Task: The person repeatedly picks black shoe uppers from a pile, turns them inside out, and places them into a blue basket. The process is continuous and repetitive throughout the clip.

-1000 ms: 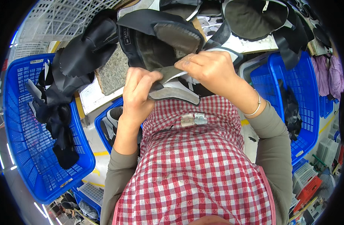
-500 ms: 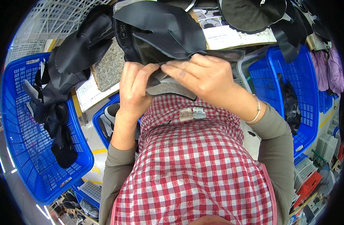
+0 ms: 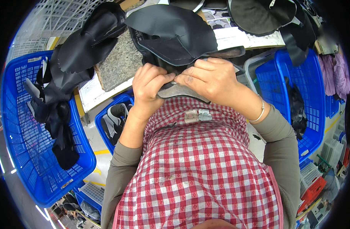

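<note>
A black leather shoe upper [image 3: 175, 32] lies at the table's near edge, its smooth flaps spread away from me. Both hands are closed on its near part, thumbs and fingertips almost meeting. My left hand [image 3: 147, 87] pinches the edge on the left. From the right, my right hand [image 3: 213, 79] grips the same edge, its fingers folded over it. Below the fingertips hangs a grey lining strip [image 3: 180, 91] with a dark border. What lies between the fingertips is hidden.
A rough stone slab [image 3: 119, 63] sits left of the upper, beside more black leather pieces [image 3: 77, 57]. Blue baskets with dark pieces stand at the left [image 3: 85, 152] and right [image 3: 314, 126]. A smaller blue basket [image 3: 100, 126] holds grey-and-black pieces. Round dark pieces [image 3: 261, 15] lie at the back right.
Both hands and the upper have shifted slightly right, my left hand most. More of the stone slab and the small basket shows. The hands keep their grip on the upper.
</note>
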`<action>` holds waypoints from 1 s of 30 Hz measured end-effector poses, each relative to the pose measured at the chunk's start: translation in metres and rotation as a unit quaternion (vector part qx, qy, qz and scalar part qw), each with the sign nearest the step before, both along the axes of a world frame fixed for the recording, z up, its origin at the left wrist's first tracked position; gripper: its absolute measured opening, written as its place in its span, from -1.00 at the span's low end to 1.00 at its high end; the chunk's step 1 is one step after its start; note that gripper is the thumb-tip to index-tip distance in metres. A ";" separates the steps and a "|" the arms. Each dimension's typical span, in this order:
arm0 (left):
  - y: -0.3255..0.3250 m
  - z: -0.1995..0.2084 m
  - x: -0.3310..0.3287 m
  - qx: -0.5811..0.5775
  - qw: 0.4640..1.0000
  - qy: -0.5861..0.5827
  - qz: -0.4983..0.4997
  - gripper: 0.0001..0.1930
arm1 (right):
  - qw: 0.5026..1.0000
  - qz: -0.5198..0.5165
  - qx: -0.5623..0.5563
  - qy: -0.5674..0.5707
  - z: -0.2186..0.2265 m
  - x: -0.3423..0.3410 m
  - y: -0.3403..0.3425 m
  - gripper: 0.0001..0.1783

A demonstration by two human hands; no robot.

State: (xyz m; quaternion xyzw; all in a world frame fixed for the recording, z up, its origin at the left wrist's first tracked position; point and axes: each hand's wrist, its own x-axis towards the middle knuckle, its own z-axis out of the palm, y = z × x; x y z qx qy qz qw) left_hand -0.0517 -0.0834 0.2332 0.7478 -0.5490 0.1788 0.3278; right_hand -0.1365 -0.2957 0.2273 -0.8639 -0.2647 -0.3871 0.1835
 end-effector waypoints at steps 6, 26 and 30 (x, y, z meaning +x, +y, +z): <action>-0.003 0.006 -0.002 -0.003 1.000 -0.031 -0.003 -0.68 | 0.997 -0.078 0.000 0.010 -0.001 0.000 -0.022 -0.69; -0.009 0.048 -0.011 0.091 0.988 -0.053 0.116 -0.68 | 0.984 -0.007 -0.074 0.161 0.032 -0.023 -0.031 -0.66; -0.016 0.082 -0.001 0.135 0.988 -0.017 0.067 -0.71 | 0.985 -0.115 -0.092 0.091 0.036 -0.010 -0.012 -0.89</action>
